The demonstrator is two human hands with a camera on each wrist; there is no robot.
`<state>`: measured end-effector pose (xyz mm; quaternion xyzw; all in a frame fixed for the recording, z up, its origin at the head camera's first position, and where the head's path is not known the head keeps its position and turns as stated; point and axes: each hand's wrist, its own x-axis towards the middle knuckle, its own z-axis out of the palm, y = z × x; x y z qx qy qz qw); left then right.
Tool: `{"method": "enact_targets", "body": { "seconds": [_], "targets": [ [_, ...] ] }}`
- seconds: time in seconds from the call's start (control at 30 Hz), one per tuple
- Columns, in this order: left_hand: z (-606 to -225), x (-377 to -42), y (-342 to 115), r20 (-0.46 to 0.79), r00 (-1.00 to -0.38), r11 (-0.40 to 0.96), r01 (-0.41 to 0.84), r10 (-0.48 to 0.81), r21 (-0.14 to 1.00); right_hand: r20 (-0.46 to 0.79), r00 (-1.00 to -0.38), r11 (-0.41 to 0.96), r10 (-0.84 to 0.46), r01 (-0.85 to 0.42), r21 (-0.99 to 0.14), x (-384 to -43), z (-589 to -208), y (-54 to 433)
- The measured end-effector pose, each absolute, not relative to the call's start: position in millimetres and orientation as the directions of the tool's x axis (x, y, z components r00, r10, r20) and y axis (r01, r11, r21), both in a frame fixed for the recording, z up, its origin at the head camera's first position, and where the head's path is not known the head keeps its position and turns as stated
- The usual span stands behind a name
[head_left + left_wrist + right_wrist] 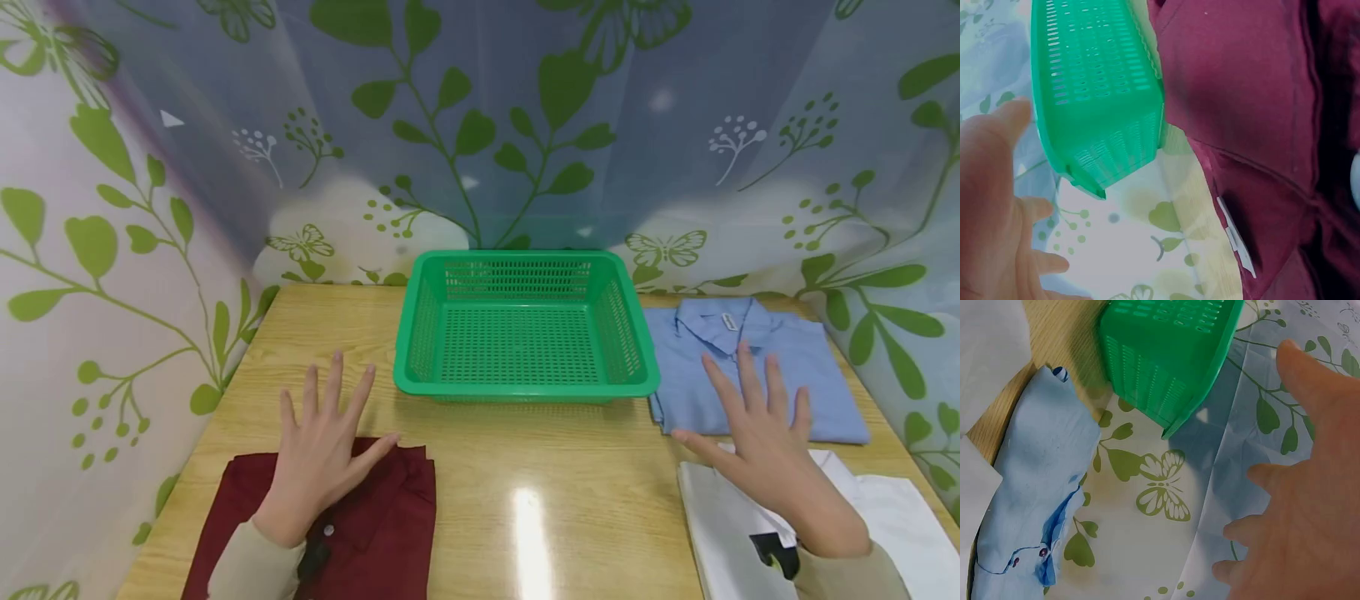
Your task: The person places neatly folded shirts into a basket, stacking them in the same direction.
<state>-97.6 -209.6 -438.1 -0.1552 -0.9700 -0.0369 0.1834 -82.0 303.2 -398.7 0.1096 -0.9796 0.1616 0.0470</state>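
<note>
We see the left hand over the folded maroon shirt and the right hand over the white shirt; these 2 hands are released, fingers spread. The green basket stands at the back of the surface, beside the blue shirt, probably centred for equal reach. Shirts seem laid flat to keep their folds.

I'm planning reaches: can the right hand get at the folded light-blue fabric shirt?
Probably yes: the right hand is empty, with nothing visible between it and the folded light-blue fabric shirt.
</note>
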Motion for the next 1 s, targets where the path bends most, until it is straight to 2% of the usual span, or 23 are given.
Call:
{"method": "enact_targets", "body": {
  "seconds": [0.1, 0.37, 0.57, 0.63, 0.77, 0.87, 1.0],
  "targets": [
    [-435, -94, -210, 0.325, -0.904, 0.952, 0.305, 0.279, 0.032, 0.125, -0.969, 0.901, -0.214, -0.245, -0.357, -80, -398, 303],
    [-417, -82, -214, 0.146, -0.958, 0.943, 0.273, 0.247, 0.191, 0.135, -0.956, 0.789, -0.261, -0.292, -0.541, -75, -399, 296],
    [-407, -73, -224, 0.147, -0.964, 0.941, 0.251, 0.222, 0.228, 0.028, -0.952, 0.638, -0.304, -0.225, -0.736, -63, -398, 276],
    [-405, -71, -228, 0.148, -0.967, 0.941, 0.239, 0.208, 0.24, -0.004, -0.948, 0.599, -0.317, -0.197, -0.777, -57, -399, 266],
    [-405, -66, -239, 0.101, -0.983, 0.945, 0.177, 0.155, 0.275, 0.01, -0.935, 0.528, -0.354, -0.209, -0.823, -43, -405, 243],
    [-406, -62, -248, 0.069, -0.99, 0.946, 0.136, 0.121, 0.295, 0.056, -0.914, 0.404, -0.401, -0.232, -0.885, -34, -411, 228],
    [-408, -59, -262, 0.045, -0.996, 0.942, 0.09, 0.08, 0.323, 0.097, -0.879, 0.159, -0.467, -0.191, -0.969, -31, -417, 209]
  ]
}}
